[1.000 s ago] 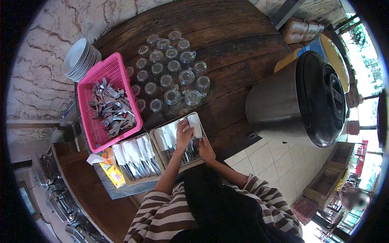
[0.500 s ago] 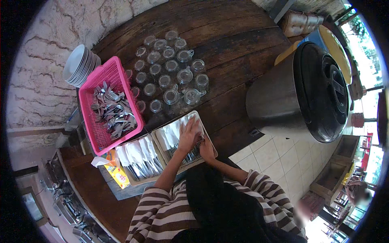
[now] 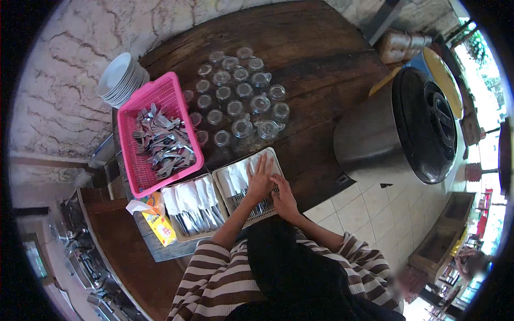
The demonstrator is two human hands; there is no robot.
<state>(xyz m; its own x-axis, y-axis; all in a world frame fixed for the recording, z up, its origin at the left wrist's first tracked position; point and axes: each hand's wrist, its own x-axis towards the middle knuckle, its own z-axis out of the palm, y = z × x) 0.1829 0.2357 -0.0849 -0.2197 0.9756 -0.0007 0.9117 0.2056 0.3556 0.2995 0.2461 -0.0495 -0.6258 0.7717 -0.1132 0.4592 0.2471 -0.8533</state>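
My left hand (image 3: 260,181) lies with fingers spread on white-napkin-wrapped cutlery (image 3: 234,179) in the right-hand beige tray (image 3: 216,176). Beside it, my right hand (image 3: 285,199) reaches over the tray's right side, its fingers stretched out towards the left hand's fingers. Nothing can be seen held in either hand. Metal handles stick out of the napkins towards me. The left-hand beige tray (image 3: 201,236) adjoins this one and holds a row of similar wrapped cutlery (image 3: 194,206).
A pink plastic basket (image 3: 126,150) of loose forks and spoons (image 3: 163,139) stands at left, near stacked white plates (image 3: 119,77). Upturned glass mugs (image 3: 242,127) cover the table's middle. A yellow tissue pack (image 3: 160,227) lies left of the trays; a large lidded metal pot (image 3: 369,134) stands right.
My right hand's fingers have gone from curled at the tray's right edge to stretched out. My left hand still rests on the napkins. The whole view has shifted slightly.
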